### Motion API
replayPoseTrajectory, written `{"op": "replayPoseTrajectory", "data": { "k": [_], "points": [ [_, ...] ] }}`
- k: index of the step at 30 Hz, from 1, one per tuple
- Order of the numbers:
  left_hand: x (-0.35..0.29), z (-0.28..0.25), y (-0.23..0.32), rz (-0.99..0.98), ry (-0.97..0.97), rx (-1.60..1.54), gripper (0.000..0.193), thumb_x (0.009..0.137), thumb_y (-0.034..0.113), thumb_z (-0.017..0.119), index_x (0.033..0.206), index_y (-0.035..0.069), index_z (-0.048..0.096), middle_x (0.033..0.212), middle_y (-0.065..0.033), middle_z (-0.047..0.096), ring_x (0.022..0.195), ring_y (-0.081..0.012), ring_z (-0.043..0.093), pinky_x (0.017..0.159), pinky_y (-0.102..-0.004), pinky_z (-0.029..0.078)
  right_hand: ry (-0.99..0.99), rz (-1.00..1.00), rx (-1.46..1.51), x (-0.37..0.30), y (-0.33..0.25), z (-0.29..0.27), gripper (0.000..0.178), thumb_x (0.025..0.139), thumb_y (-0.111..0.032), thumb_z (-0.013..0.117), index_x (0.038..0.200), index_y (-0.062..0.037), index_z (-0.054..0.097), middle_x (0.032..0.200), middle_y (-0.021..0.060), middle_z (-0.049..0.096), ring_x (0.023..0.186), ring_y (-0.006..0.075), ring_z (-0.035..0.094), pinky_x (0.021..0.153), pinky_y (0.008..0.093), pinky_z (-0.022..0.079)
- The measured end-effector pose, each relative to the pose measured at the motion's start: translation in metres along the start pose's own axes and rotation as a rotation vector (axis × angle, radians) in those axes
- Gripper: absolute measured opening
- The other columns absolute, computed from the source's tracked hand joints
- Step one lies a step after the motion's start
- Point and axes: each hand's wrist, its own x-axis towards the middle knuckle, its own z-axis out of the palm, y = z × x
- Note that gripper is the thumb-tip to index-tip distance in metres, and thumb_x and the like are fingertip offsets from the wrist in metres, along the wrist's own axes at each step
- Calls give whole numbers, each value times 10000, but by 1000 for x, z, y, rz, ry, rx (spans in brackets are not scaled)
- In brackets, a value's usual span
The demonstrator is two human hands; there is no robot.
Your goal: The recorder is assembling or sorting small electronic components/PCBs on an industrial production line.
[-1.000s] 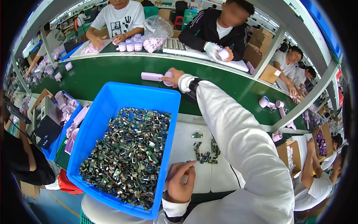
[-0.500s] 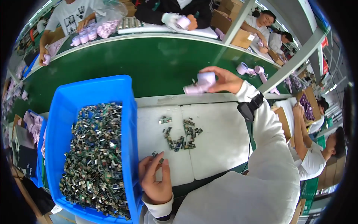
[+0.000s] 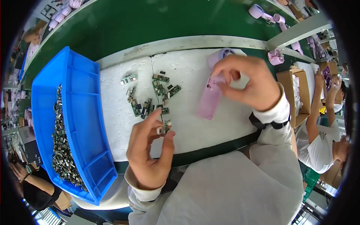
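Between the thumb and fingers of my left hand (image 3: 150,150) is a small green circuit board (image 3: 167,126), held just above the near part of the white foam pad (image 3: 187,137). My right hand (image 3: 249,82) grips a pink plastic housing (image 3: 210,98) near its neck, between thumb and forefinger. The housing has a round head at its far end and a handle slanting towards me, over the right part of the pad. Several loose circuit boards (image 3: 158,88) lie scattered on the pad's left part, beyond my left hand.
A blue bin (image 3: 88,123) full of small circuit boards stands left of the pad. Beyond the pad's pale rail runs a green belt (image 3: 157,26), with pink housings (image 3: 257,12) at its far right. A cardboard box (image 3: 296,93) and a co-worker's arms (image 3: 313,127) are to the right.
My right hand has brought the pink housing from above the green belt down over the foam pad. The left hand still holds its circuit board. The view has tilted down and shifted right.
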Motion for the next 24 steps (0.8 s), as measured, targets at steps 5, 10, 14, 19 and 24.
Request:
{"op": "replayPoseTrajectory", "data": {
  "k": [5,10,14,19,24],
  "points": [
    [18,17,6,221,-259,178,385,802,-132,671,1155,21,690,983,-135,664,830,-227,671,763,-305,554,-170,161,-63,-17,9,34,425,770,-24,745,1170,-124,642,649,28,593,576,187,617,546,307,475],
    [25,30,9,221,-267,186,330,830,-105,670,1138,11,684,989,-129,689,894,-233,662,853,-304,513,-27,98,36,-23,9,47,353,821,-107,750,1157,-126,644,630,34,588,541,183,612,518,305,473],
    [33,34,3,239,-231,190,318,837,-97,671,1137,9,683,1030,-139,702,928,-242,683,856,-307,516,-89,45,43,-26,18,48,325,842,-134,744,1148,-117,638,636,37,593,558,178,626,528,299,484],
    [32,39,-10,265,-274,172,320,842,-96,665,1143,12,681,1053,-149,704,947,-266,693,858,-319,524,-148,11,91,-21,26,46,288,836,-156,757,1098,-95,653,656,41,613,556,181,629,532,296,496],
    [27,47,-23,243,-301,119,315,854,-84,659,1151,20,679,1055,-154,701,956,-291,695,857,-339,537,-12,201,174,-5,6,42,238,819,-157,767,1028,-85,677,648,50,620,545,182,628,526,303,499]
  ]
}}
